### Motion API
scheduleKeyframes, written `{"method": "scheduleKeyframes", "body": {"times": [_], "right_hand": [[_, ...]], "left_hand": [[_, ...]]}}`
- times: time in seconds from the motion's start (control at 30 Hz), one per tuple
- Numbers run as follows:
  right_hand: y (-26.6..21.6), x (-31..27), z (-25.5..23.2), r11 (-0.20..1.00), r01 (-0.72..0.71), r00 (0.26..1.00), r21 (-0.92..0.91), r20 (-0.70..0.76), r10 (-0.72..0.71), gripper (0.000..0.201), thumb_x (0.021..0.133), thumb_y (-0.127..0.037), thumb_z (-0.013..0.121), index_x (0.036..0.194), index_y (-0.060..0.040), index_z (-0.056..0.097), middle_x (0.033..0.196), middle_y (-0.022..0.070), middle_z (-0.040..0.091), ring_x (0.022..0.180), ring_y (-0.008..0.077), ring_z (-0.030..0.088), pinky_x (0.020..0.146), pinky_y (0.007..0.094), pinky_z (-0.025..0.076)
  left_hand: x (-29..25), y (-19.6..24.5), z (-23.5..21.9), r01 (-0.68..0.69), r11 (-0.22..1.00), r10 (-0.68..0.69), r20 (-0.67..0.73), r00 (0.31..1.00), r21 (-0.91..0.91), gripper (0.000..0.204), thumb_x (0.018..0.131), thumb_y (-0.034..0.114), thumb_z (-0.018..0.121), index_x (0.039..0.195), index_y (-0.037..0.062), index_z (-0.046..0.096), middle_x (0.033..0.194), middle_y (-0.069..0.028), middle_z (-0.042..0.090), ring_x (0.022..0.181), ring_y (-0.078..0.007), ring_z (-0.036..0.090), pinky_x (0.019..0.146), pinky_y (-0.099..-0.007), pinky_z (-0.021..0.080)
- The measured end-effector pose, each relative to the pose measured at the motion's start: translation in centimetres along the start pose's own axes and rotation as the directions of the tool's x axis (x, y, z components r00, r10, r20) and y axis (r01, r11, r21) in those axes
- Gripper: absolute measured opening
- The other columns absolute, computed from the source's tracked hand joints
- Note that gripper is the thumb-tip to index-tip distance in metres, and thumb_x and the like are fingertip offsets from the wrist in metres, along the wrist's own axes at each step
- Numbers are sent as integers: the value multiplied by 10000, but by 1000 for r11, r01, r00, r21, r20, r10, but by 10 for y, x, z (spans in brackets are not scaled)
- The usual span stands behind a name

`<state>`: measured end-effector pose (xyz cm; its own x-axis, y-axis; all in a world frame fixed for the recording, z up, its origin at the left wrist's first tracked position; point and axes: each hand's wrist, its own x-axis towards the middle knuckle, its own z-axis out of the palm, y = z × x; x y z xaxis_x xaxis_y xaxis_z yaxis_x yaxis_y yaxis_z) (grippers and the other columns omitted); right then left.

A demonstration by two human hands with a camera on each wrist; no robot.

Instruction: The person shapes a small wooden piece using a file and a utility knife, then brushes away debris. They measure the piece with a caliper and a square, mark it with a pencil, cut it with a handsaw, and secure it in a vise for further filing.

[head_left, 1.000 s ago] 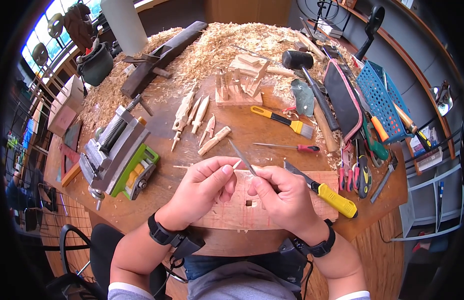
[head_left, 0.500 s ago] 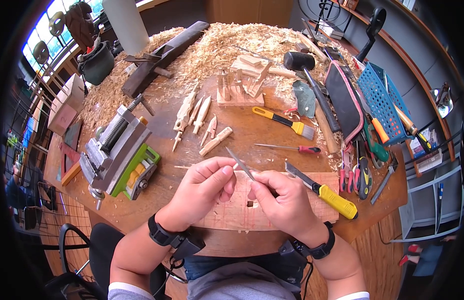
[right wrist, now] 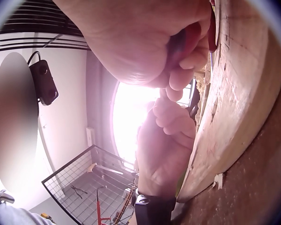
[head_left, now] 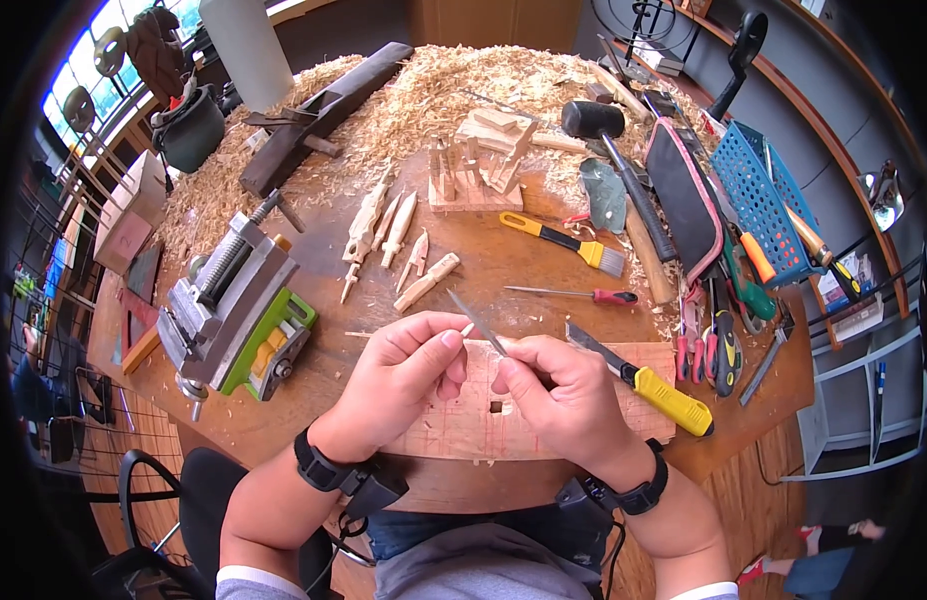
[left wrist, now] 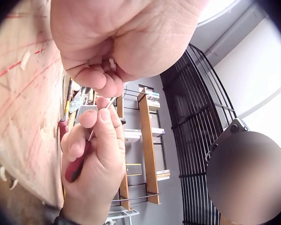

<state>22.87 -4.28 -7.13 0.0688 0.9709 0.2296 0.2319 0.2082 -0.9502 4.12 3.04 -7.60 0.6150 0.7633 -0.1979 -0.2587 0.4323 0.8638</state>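
My left hand (head_left: 408, 365) pinches a small pale wooden piece (head_left: 467, 330) between thumb and forefinger, with most of it hidden in the fingers. In my right hand (head_left: 563, 390) is a slim metal file (head_left: 479, 324), its blade slanting up and left against the wooden piece. The left wrist view shows the file's red handle (left wrist: 77, 165) inside the curled right fingers. Both hands are over a wooden board (head_left: 453, 432) marked with red lines, with a small square hole near its middle. A yellow utility knife (head_left: 673, 400) lies across the board's right end.
Carved wooden pieces (head_left: 367, 228) lie beyond the hands, near a small wooden stand (head_left: 475, 195). A vise (head_left: 233, 300) stands left. To the right are a brush (head_left: 573, 245), a red-handled file (head_left: 613, 297), a mallet (head_left: 623, 160) and a blue basket (head_left: 758, 200). Shavings (head_left: 483, 80) cover the back.
The file has shifted slightly left and down across the wooden piece, the right hand moving a little with it. The left hand stays nearly still. Someone's legs now show at lower right.
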Motion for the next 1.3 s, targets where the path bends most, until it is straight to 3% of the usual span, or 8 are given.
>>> {"method": "scheduleKeyframes", "body": {"times": [0.23, 0.33, 0.43, 0.5, 0.73, 0.97, 1.1, 1.3], "right_hand": [[0, 0, -1, 999, 12, 1000, -36, 9, -12, 83, 908, -10, 626, 975, 16, 669, 740, 112, 698, 662, 177, 690, 613, 302, 531], [-2, -1, -3, 997, -27, 997, -70, 71, 32, 95, 935, -13, 623, 1004, 37, 664, 798, 75, 707, 739, 110, 675, 664, 256, 534], [-3, -1, -2, 998, -31, 997, -59, 67, 35, 93, 932, -13, 625, 999, 38, 664, 801, 80, 710, 737, 114, 682, 657, 259, 536], [-3, -1, 0, 999, -22, 999, -46, 23, 23, 79, 906, -9, 626, 966, 19, 670, 737, 111, 695, 663, 177, 688, 614, 303, 529], [-2, -1, 0, 998, -2, 1000, -55, 28, 4, 109, 902, 1, 629, 998, 23, 675, 737, 113, 696, 668, 173, 690, 618, 294, 532], [-1, 1, 2, 1000, -17, 1000, -22, 6, 17, 121, 922, -22, 626, 1023, 25, 671, 774, 112, 710, 671, 156, 687, 616, 287, 535], [-11, 1, -3, 998, -64, 997, 19, -47, 65, 120, 936, -45, 623, 1018, 27, 672, 759, 103, 708, 673, 145, 684, 610, 281, 532], [2, 0, 0, 1000, -7, 1000, 13, 13, 7, 88, 927, -38, 622, 975, 18, 670, 745, 100, 702, 662, 155, 684, 608, 291, 531]], "left_hand": [[-1, 1, 3, -22, 999, 21, -42, 999, -33, 155, 1019, 103, 540, 1123, 21, 621, 767, -28, 636, 627, -87, 586, 549, -204, 471], [-1, 1, 4, -15, 999, 13, -52, 999, -48, 152, 1019, 101, 540, 1119, 21, 621, 762, -24, 630, 639, -86, 579, 566, -207, 463], [-1, 1, 3, -10, 999, 8, -60, 998, -35, 145, 1021, 103, 535, 1107, 22, 620, 758, -21, 625, 649, -83, 571, 581, -209, 457], [0, -1, -2, -18, 998, 17, -8, 1000, -54, 166, 1021, 137, 557, 1132, 30, 617, 793, -18, 632, 666, -76, 573, 603, -209, 466], [0, 2, -3, -30, 998, 29, -36, 999, -51, 152, 1022, 145, 557, 1114, 42, 621, 779, 4, 626, 658, -53, 563, 595, -200, 459], [0, -3, 3, 18, 991, -17, -12, 1000, 131, 208, 1022, 155, 560, 1156, 14, 634, 799, 6, 634, 684, -51, 584, 608, -199, 477], [1, -1, 0, 11, 998, -12, 27, 1000, 65, 236, 1032, 156, 535, 1196, 11, 624, 801, -1, 634, 674, -58, 580, 602, -207, 480], [1, -1, 0, 4, 1000, -3, 6, 1000, -21, 228, 1039, 147, 518, 1203, 12, 600, 788, -10, 629, 660, -75, 574, 604, -209, 477]]}}
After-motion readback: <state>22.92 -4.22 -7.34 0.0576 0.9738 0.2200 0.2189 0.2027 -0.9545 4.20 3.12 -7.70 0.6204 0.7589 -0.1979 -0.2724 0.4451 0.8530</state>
